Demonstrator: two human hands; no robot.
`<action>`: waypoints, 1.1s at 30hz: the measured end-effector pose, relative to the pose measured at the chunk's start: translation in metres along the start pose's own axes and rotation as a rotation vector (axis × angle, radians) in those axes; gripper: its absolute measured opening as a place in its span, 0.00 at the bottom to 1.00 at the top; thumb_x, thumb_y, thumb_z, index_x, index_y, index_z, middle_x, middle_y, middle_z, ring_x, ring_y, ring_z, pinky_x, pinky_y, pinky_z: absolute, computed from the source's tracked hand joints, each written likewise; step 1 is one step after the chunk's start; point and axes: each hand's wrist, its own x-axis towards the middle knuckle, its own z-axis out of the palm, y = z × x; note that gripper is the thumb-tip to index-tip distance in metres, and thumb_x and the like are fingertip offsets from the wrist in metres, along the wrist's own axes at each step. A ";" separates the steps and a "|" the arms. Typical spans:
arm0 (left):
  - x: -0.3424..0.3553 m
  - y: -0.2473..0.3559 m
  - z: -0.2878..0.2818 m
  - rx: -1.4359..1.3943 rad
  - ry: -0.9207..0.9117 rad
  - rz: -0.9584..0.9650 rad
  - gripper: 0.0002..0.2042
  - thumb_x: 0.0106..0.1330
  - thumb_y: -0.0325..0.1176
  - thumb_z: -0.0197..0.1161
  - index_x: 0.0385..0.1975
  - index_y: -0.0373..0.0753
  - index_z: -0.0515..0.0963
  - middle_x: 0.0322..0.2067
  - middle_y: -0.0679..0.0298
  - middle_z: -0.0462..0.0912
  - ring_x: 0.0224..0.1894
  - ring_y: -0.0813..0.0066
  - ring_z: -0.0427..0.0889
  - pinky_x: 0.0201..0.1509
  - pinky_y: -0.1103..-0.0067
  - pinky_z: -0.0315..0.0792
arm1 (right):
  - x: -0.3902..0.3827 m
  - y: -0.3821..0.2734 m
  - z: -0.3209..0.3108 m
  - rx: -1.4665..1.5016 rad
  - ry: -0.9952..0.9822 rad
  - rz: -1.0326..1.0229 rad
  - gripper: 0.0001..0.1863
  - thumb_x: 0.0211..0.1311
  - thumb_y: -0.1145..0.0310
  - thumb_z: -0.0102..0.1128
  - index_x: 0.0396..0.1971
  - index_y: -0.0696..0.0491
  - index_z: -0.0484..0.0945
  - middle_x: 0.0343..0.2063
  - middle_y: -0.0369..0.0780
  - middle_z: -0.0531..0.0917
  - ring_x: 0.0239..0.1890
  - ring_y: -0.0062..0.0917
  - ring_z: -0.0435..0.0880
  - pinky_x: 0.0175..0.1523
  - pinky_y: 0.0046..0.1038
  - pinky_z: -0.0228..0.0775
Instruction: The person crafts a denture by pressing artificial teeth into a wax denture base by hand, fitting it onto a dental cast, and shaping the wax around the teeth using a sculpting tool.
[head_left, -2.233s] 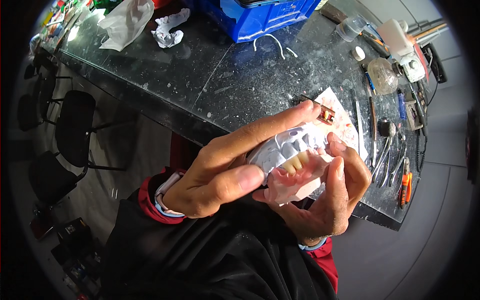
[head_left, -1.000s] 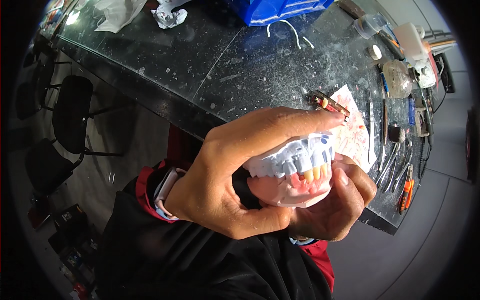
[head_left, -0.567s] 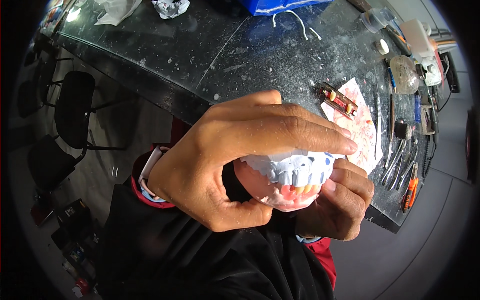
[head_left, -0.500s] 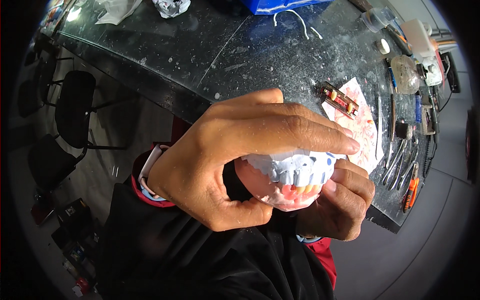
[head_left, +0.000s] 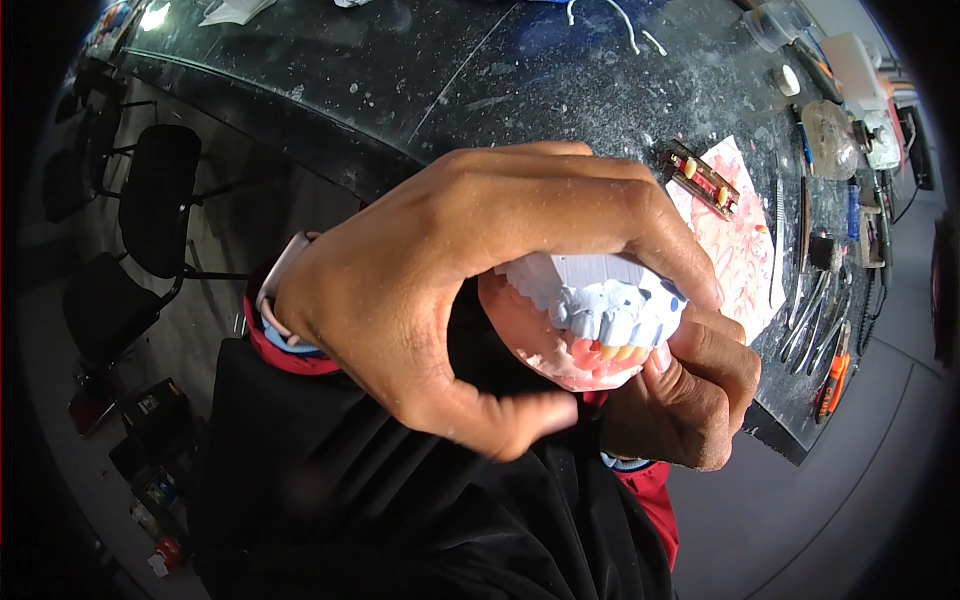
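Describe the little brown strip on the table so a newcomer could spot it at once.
Start at the black speckled table and find the white paper smeared with red. Overlapping the paper's upper left edge lies a narrow brown strip. Unlike the long metal tools farther right, it carries two small cream tooth shapes set on red.

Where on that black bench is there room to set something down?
Two patches of the black bench look open, though dusty: one between the white cord, the brown-and-red strip and the left hand; another left of the bench's seam, below the crumpled white sheet. The right side is crowded with metal tools, orange-handled pliers and a clear round container.
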 end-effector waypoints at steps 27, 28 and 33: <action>0.028 -0.009 -0.029 1.177 0.219 -0.349 0.10 0.65 0.30 0.49 0.40 0.32 0.73 0.30 0.54 0.75 0.31 0.61 0.73 0.36 0.72 0.65 | 0.011 -0.003 -0.025 -0.026 -0.016 -0.039 0.12 0.35 0.81 0.70 0.23 0.58 0.78 0.31 0.42 0.77 0.35 0.29 0.79 0.44 0.30 0.76; 0.038 0.004 -0.023 1.191 0.171 -0.462 0.10 0.64 0.28 0.49 0.39 0.30 0.73 0.33 0.53 0.75 0.36 0.58 0.72 0.40 0.71 0.65 | 0.011 -0.003 -0.028 -0.065 0.019 -0.027 0.12 0.34 0.81 0.71 0.22 0.58 0.78 0.30 0.42 0.77 0.35 0.29 0.79 0.44 0.30 0.77; 0.046 0.033 -0.004 0.579 -0.075 -0.087 0.23 0.51 0.47 0.65 0.36 0.30 0.76 0.35 0.54 0.79 0.36 0.61 0.79 0.40 0.73 0.71 | 0.015 0.003 -0.038 -0.138 0.189 -0.034 0.11 0.32 0.82 0.71 0.20 0.59 0.78 0.26 0.42 0.78 0.29 0.29 0.80 0.37 0.28 0.78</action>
